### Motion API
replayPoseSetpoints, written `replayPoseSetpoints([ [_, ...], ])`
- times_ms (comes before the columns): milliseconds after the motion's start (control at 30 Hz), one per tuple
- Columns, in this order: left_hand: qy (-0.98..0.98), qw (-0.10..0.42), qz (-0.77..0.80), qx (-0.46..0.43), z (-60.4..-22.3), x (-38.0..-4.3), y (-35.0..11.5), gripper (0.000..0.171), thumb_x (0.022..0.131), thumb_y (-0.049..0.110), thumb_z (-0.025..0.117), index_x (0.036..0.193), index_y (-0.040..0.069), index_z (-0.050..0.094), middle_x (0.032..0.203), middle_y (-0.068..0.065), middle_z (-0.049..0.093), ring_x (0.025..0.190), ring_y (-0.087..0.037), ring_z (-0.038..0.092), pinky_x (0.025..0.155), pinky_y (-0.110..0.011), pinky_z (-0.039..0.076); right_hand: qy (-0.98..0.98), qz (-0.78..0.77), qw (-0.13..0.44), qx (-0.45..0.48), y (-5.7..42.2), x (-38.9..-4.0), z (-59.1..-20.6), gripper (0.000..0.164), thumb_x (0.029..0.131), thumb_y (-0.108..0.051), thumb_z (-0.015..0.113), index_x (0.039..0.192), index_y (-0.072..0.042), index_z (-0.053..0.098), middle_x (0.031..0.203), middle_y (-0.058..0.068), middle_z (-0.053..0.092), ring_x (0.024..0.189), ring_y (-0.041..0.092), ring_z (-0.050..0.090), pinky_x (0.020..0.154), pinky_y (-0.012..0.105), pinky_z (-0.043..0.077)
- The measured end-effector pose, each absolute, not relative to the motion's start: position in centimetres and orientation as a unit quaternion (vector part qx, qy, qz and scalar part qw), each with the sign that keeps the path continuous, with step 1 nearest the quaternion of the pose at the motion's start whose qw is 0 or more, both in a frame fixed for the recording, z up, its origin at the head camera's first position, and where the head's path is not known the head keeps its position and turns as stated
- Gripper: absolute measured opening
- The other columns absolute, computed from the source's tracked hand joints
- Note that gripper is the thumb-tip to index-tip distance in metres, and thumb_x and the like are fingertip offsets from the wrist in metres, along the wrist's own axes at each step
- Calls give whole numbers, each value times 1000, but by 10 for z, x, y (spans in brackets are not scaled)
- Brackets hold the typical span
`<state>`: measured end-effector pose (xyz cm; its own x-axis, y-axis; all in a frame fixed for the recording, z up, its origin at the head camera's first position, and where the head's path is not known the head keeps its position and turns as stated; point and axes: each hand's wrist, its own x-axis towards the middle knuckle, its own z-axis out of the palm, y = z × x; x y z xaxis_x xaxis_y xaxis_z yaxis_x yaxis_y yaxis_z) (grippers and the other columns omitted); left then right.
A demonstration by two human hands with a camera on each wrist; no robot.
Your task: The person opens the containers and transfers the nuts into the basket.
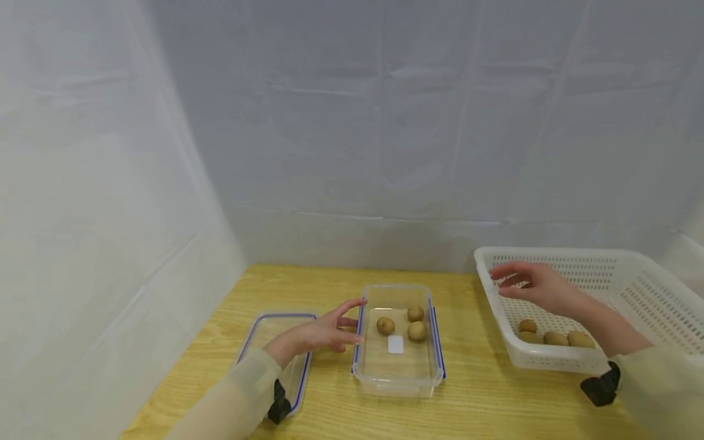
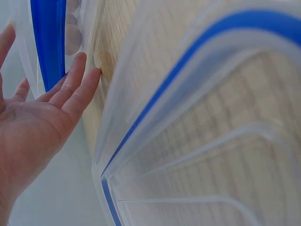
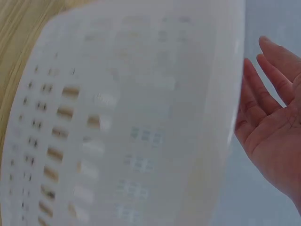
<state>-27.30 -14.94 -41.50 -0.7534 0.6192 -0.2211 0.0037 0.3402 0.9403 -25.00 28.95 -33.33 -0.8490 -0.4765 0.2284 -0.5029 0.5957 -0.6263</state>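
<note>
A clear plastic food container (image 1: 396,386) with blue side clips stands on the table. Inside it lie three small tan potatoes (image 1: 417,331) and a white square (image 1: 395,344). My left hand (image 1: 324,333) is at the container's left rim, fingers spread and nearly straight, gripping nothing; in the left wrist view its fingertips lie by the blue clip (image 2: 49,42). My right hand (image 1: 541,287) hangs over the left part of a white perforated basket (image 1: 555,362), fingers loosely bent and holding nothing. Several potatoes (image 1: 555,338) lie along the basket's near wall.
A clear lid (image 1: 269,333) with a blue seal lies flat left of the container, partly hidden by my left forearm. The wooden table (image 1: 467,403) ends at a pale sheet (image 1: 357,153) hanging behind and at the left.
</note>
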Motion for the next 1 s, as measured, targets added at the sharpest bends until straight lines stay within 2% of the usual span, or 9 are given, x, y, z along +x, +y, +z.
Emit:
replayPoseSetpoints([
  [267,767,286,536,206,-415,-273,-149,79,92,18,69,155,25,21,148,-27,32,129,-39,43,87,-47,48,-878,366,10,309,249,-246,-331,35,93,-9,66,126,2,59,119,15,63,102,31,63,79,29,53],
  [567,771,283,535,200,-411,-269,-146,79,92,19,69,155,26,21,148,-27,31,130,-40,41,89,-48,48,-858,385,-9,339,222,-250,-333,35,95,-11,64,126,3,59,122,17,62,106,32,61,83,34,52],
  [833,770,283,535,202,-410,-268,-145,79,92,19,69,155,25,21,148,-27,31,130,-40,40,88,-47,48,-853,383,-16,354,198,-253,-336,36,93,-9,66,126,2,59,122,17,61,106,33,60,86,44,49],
  [1000,770,283,535,202,-410,-268,-145,79,93,19,69,155,25,21,148,-28,31,130,-40,40,89,-48,48,-852,380,-20,359,181,-254,-347,36,91,-9,68,126,-2,59,123,15,61,106,31,60,87,53,46],
])
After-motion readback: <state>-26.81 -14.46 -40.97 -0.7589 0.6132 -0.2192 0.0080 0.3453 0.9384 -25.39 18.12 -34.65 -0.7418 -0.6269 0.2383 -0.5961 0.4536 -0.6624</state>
